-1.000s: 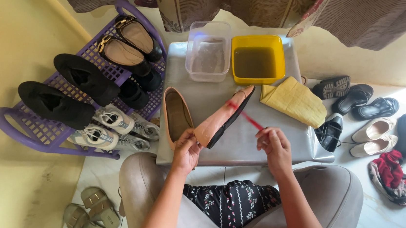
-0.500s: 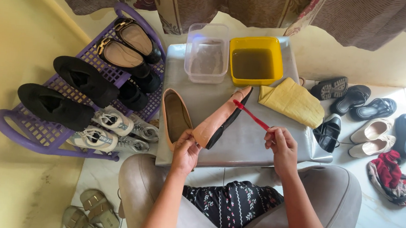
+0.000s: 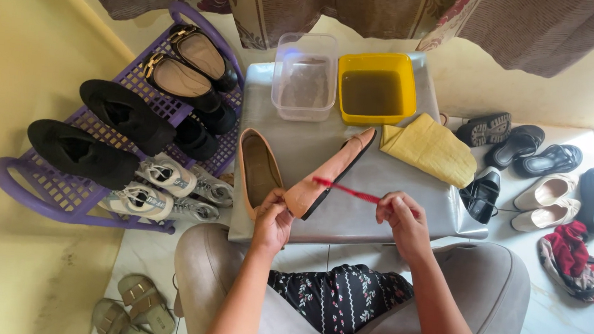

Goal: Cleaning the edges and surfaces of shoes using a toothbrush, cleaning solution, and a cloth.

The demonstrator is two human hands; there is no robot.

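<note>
Peach flat slip-on shoe (image 3: 325, 175) tipped on its side; left hand (image 3: 274, 222) fingers clamp its heel, right hand (image 3: 405, 219) fingers pinch what looks like a red toothbrush (image 3: 346, 189).

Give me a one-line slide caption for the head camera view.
Left hand steadies a tan flat shoe while right hand applies a red brush.

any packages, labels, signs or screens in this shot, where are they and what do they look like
No labels, signs or screens show. The nearest to packaging are two open tubs:
Clear plastic tub: rectangular, at the far end of the grey board, left of the yellow one.
Yellow plastic tub: squarish, at the far end of the board, holding murky water.
No print can be made out on either.
</note>
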